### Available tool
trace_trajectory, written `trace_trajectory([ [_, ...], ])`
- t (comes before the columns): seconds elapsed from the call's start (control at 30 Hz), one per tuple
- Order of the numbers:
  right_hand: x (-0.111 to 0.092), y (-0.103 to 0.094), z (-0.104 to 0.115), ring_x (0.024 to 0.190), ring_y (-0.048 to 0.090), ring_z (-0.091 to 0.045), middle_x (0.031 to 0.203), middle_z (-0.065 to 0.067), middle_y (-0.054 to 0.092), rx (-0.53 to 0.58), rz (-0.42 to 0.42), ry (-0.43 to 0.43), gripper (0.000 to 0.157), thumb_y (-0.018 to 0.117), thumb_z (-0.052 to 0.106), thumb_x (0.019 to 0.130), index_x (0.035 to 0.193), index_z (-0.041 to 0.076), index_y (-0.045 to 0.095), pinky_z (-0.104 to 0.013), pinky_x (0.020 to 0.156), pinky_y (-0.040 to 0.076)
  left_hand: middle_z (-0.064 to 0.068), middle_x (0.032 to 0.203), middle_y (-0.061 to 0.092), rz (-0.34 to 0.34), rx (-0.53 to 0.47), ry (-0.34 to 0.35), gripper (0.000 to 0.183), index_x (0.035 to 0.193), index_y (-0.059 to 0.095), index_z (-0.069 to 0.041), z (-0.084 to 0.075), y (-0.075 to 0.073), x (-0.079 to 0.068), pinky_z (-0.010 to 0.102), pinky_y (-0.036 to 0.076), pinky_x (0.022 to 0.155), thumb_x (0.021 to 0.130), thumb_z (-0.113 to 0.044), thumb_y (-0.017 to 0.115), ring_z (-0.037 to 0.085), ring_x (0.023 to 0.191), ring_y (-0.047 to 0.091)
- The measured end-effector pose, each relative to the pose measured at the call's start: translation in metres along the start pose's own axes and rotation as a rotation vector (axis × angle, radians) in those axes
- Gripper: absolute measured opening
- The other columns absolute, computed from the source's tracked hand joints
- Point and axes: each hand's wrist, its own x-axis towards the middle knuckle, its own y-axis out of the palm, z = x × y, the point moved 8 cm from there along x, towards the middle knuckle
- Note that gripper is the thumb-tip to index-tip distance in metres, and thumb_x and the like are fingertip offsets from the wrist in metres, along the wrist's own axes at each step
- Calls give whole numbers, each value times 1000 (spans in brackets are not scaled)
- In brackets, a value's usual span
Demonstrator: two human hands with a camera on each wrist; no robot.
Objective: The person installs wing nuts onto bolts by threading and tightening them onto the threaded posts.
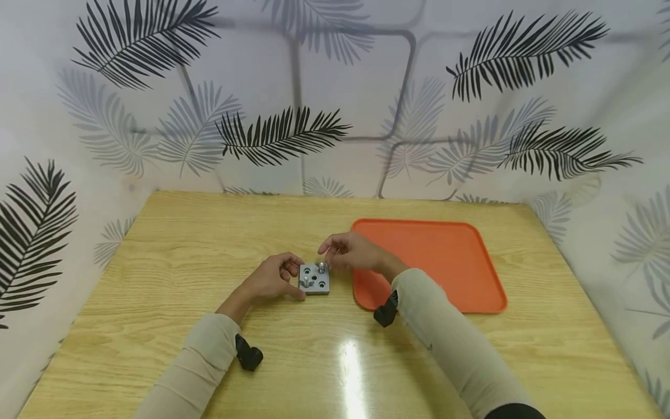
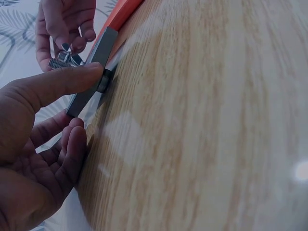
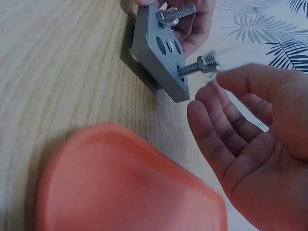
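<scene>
A square grey metal plate (image 1: pixel 314 279) with several round holes has two threaded bolts standing up from it. One bolt (image 3: pixel 185 10) carries a nut near the plate; on the other, a wing nut (image 3: pixel 208 62) sits near the top, blurred in the right wrist view. My left hand (image 1: pixel 273 277) grips the plate's left side, thumb at the near edge and fingers at the far corner. A bolt head (image 2: pixel 104 82) shows beneath the plate. My right hand (image 1: pixel 356 252) is at the wing nut, fingers loosely bent, a fingertip touching or very near it.
An orange tray (image 1: pixel 434 244) lies to the right of the plate, partly under my right forearm. The wooden table (image 1: pixel 209 233) reaches back to a cloth backdrop (image 1: pixel 335 87) with leaf prints. Each wrist carries a small black camera (image 1: pixel 248 352).
</scene>
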Motion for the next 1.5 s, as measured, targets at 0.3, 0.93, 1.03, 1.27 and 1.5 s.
trace_trajectory([
  [0.3, 1, 9, -8, 89, 61, -15, 96, -2, 63, 45, 36, 42, 33, 63, -3, 90, 123, -2, 62, -25, 79, 50, 7, 101, 54, 1, -9, -9, 63, 124, 59, -4, 0, 1, 0, 30, 42, 76, 69, -12, 90, 17, 82, 46],
  [0.93, -2, -2, -10, 89, 66, -22, 105, -12, 69, 34, -74, 105, 22, 57, 15, 101, 114, 0, 66, -34, 78, 55, 8, 101, 54, 0, -16, 0, 63, 124, 59, -3, 0, 0, 0, 29, 42, 75, 70, -11, 90, 17, 82, 45],
  [1.03, -1, -2, -8, 92, 66, -21, 108, -17, 68, 37, -58, 87, 26, 56, 9, 100, 122, -3, 64, -35, 82, 57, 8, 102, 54, -2, -11, -3, 62, 123, 59, -3, -1, 0, -1, 30, 42, 75, 70, -11, 90, 18, 82, 45],
  [1.27, 2, 3, -5, 85, 64, -12, 97, -9, 69, 24, -2, 53, 31, 63, -4, 90, 121, -3, 65, -29, 79, 55, 9, 102, 55, -8, -11, -4, 63, 123, 59, -2, -2, 0, -1, 30, 42, 76, 69, -10, 90, 18, 83, 46],
  [1.5, 4, 9, -7, 82, 61, -11, 90, -2, 65, -11, 21, 51, 26, 69, -2, 86, 113, -2, 66, -23, 75, 50, 9, 102, 55, 0, -12, -10, 62, 124, 59, -3, -2, 0, -2, 31, 42, 77, 70, -11, 89, 19, 82, 46],
])
